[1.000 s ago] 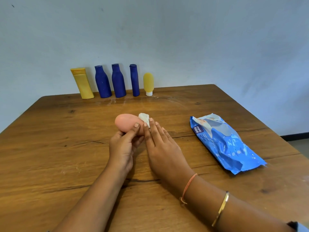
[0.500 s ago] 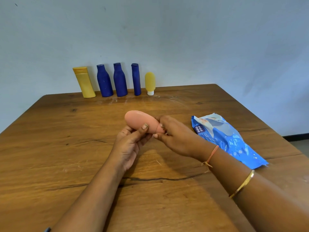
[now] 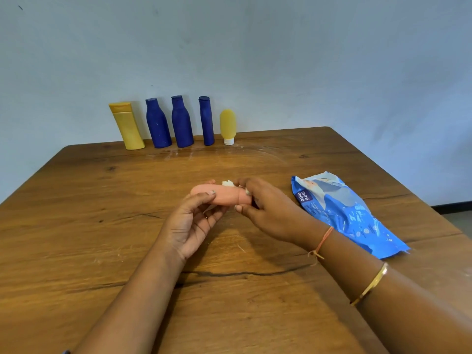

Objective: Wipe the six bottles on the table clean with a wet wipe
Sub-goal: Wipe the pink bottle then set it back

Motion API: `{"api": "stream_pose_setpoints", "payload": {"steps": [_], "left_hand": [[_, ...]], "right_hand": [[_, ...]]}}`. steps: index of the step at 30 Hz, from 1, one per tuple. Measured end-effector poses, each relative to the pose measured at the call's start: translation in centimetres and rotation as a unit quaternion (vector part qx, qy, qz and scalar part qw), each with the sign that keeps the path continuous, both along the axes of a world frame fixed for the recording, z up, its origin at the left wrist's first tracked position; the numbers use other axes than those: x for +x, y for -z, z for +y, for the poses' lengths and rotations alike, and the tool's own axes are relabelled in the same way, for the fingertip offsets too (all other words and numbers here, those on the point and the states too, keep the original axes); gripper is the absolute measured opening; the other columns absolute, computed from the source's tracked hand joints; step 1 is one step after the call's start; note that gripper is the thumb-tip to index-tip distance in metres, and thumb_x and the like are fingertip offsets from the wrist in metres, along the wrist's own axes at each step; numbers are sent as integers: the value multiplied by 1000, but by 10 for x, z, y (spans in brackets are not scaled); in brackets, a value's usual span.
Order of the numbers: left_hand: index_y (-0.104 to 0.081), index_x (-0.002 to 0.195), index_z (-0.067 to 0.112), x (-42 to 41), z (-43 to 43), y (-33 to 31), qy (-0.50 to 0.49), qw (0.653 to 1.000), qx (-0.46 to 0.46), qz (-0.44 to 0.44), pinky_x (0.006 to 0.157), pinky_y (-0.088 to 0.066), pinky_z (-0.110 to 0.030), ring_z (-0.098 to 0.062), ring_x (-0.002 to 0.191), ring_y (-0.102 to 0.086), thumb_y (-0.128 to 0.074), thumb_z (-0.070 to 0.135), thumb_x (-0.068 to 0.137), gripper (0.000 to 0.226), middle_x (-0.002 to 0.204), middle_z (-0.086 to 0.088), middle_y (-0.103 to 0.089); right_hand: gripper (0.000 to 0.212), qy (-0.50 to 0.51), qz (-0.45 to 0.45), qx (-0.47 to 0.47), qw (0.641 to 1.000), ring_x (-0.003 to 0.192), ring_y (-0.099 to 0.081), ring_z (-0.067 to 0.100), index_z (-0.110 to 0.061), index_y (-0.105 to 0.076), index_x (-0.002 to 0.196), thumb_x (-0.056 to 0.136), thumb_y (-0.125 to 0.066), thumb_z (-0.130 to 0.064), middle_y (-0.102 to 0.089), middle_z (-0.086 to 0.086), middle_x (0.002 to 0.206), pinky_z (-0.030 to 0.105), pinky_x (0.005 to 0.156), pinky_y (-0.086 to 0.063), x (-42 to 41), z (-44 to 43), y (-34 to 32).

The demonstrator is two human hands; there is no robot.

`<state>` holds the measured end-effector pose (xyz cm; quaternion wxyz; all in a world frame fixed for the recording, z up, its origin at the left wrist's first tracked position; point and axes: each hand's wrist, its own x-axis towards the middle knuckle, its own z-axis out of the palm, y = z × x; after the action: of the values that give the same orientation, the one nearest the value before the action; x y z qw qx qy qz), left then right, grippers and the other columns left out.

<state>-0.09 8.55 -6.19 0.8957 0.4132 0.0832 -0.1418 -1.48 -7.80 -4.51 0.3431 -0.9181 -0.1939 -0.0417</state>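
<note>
A pink bottle [image 3: 224, 197] lies sideways above the middle of the table, held off the wood. My left hand [image 3: 190, 221] grips its rounded end from below, thumb on top. My right hand [image 3: 265, 209] curls round the cap end with a white wet wipe [image 3: 228, 183] bunched under its fingers; a tuft of the wipe sticks out above the bottle. At the table's far edge stand a tall yellow bottle [image 3: 127, 126], three dark blue bottles [image 3: 157, 123] [image 3: 181, 122] [image 3: 207, 121] and a small yellow tube [image 3: 228, 126] on its white cap.
A blue wet-wipe pack [image 3: 344, 213] lies flat on the wooden table [image 3: 76, 226] to the right of my hands. A pale wall rises right behind the bottle row. The table's right edge drops to the floor.
The pink bottle has been lifted off the table and turned sideways. My right hand, flat beside it a second ago, has wrapped the wipe round the cap end.
</note>
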Motion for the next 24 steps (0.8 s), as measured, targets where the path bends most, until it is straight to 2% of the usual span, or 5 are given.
{"api": "stream_pose_setpoints", "payload": {"steps": [3,9,17,20,24], "left_hand": [[-56,117,7,0,0,-1,28,999,-2,-19,74,-59,-32,-31,107,-58,-55,-4,68,51,117,-22,-57],[-51,126,6,-2,3,-1,68,996,17,52,65,-60,-33,-27,84,-69,-65,13,71,58,109,-21,-61],[-57,90,11,0,10,2,57,996,13,-66,69,-60,-34,-30,98,-67,-81,-4,50,49,104,-18,-68],[-58,88,12,1,10,4,61,973,199,-103,78,-58,-34,-25,102,-64,-70,-5,64,32,112,-11,-65],[-59,91,24,0,4,16,50,826,504,-247,85,-51,-21,-6,98,-62,-78,5,69,35,102,8,-66]], "right_hand": [[44,7,39,54,998,100,-49,6,-16,-44,130,89,-59,-17,-50,0,121,14,80,-42,0,-6,-6],[57,-28,-157,-189,969,119,-40,18,-15,-24,144,93,-48,-23,-35,6,137,28,100,-35,-12,3,5],[33,0,133,189,973,83,-55,9,-20,-52,118,87,-61,-14,-56,0,106,23,70,-50,-4,-3,1],[34,20,128,155,979,84,-56,10,-21,-54,117,85,-64,-16,-58,1,107,25,72,-51,-3,-10,5],[46,-9,-66,-116,991,101,-44,7,-23,-44,131,88,-59,-27,-47,-3,121,21,86,-40,-5,-10,13]]}}
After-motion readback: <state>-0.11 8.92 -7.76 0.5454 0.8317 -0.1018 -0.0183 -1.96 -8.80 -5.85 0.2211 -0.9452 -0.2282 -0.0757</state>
